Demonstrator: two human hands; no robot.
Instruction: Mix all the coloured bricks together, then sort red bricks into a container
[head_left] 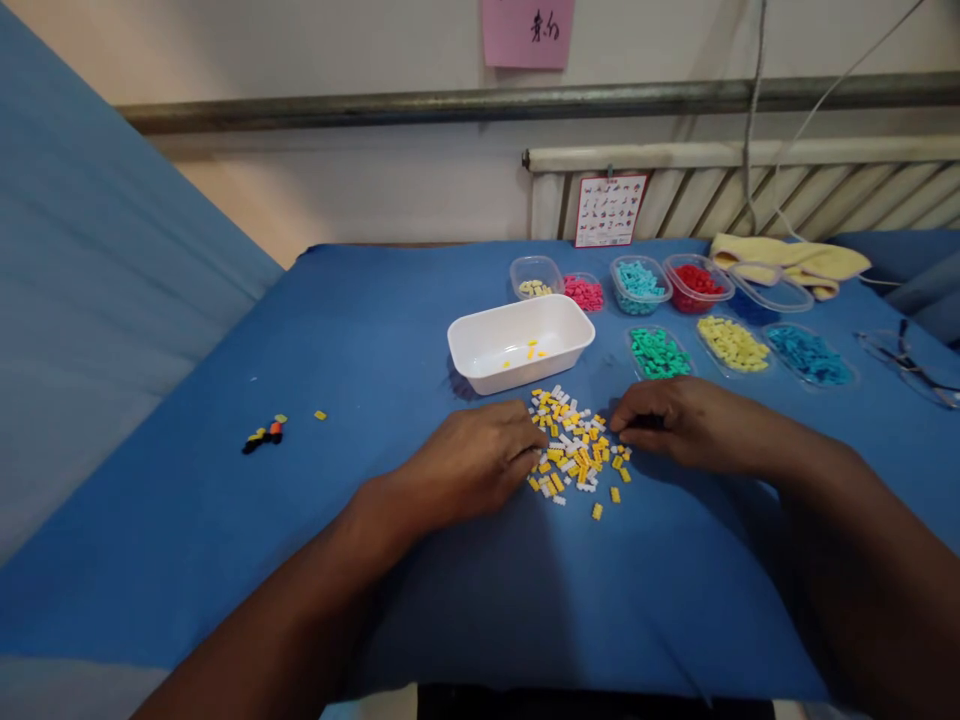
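A loose pile of small yellow and white building bricks (574, 440) lies on the blue cloth between my hands. My left hand (480, 455) rests at the pile's left edge with its fingers curled together; anything in the fingertips is hidden. At the right edge of the pile is my right hand (679, 425), thumb and forefinger bent close to each other. Whether it pinches a brick is too small to see. Just behind the pile stands a white plastic tub (517, 375) with a few yellow bricks on its bottom.
Clear containers of red bricks (697, 280), green bricks (658, 353), pale yellow bricks (733, 344) and blue bricks (810, 356) stand at the back right. Eyeglasses (911, 365) and a yellow cloth (799, 260) are farther right. A small cluster of black and coloured bricks (264, 436) lies left.
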